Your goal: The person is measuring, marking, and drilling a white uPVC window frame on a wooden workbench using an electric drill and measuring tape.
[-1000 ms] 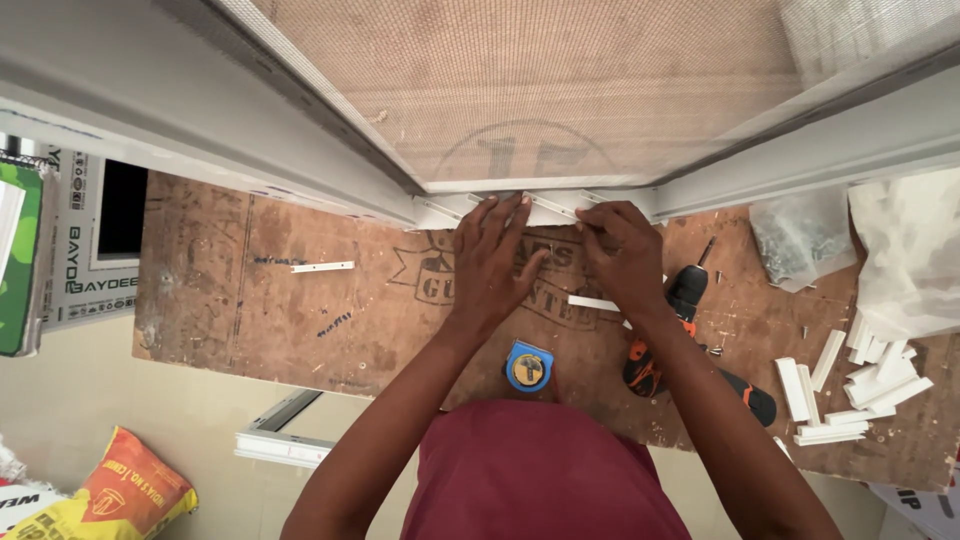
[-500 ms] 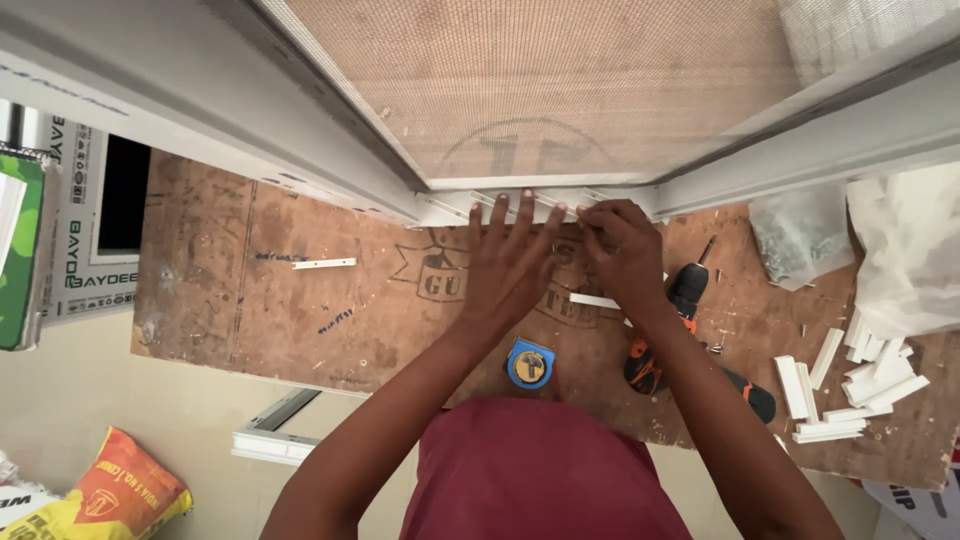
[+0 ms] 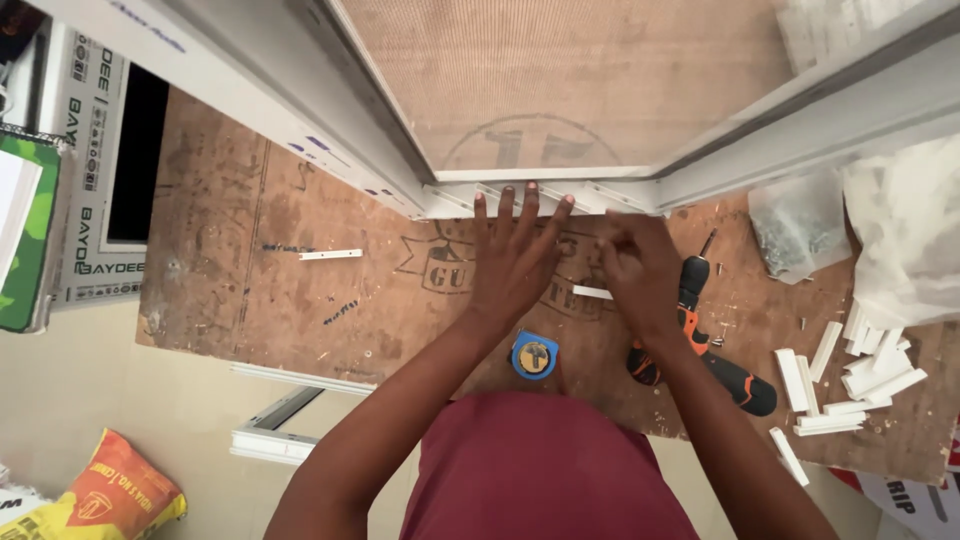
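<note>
My left hand (image 3: 515, 255) lies flat with fingers spread, its fingertips touching the lower edge of a white window frame (image 3: 545, 195) fitted with mesh. Beside it my right hand (image 3: 640, 265) is curled at the same edge, fingers pinched together; whether it holds something small I cannot tell. A short white strip (image 3: 592, 292) lies on the plywood board (image 3: 300, 300) between the two hands. A blue and yellow tape measure (image 3: 534, 357) sits just below my wrists.
An orange and black power drill (image 3: 700, 345) lies right of my right arm. Several cut white strips (image 3: 850, 375) are piled at the right, with clear plastic bags (image 3: 800, 225) above. Another white strip (image 3: 330, 254) lies left. A yellow-orange sack (image 3: 110, 495) sits on the floor.
My left hand has opened out flat and slid up to the frame's lower edge. The right hand stays pinched at the same spot.
</note>
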